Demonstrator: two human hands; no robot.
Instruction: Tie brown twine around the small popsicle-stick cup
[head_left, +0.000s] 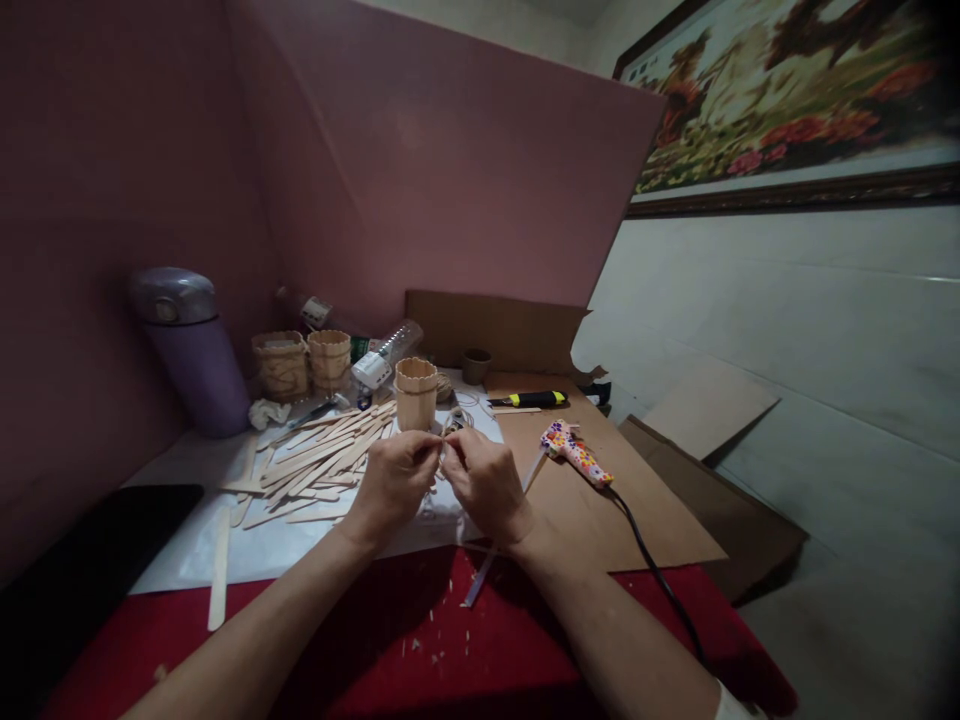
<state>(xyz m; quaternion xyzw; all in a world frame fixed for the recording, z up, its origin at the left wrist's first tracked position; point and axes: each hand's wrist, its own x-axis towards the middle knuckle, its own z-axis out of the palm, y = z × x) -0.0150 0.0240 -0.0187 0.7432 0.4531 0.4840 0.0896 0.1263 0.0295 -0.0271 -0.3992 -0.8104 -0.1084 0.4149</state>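
Observation:
My left hand [397, 482] and my right hand [484, 482] meet in the middle of the view, fingers pinched together. What they pinch is too small to make out. Just behind them stands a cup covered with upright wooden craft sticks [416, 398]. Thin twine [474, 400] lies in loops beside that cup, partly hidden by my right hand. To the left of my left hand spreads a pile of loose craft sticks [322, 460]. A flowered hot glue gun [576, 455] lies to the right, with a translucent strip [480, 580] near my right wrist.
Two more stick-covered cups [330, 362] stand at the back left by a purple flask [196, 350]. A clear plastic bottle [390, 352] lies behind the pile. A black and yellow utility knife [536, 399] rests on the cardboard [637, 510]. The glue gun's black cord [652, 565] runs toward the front.

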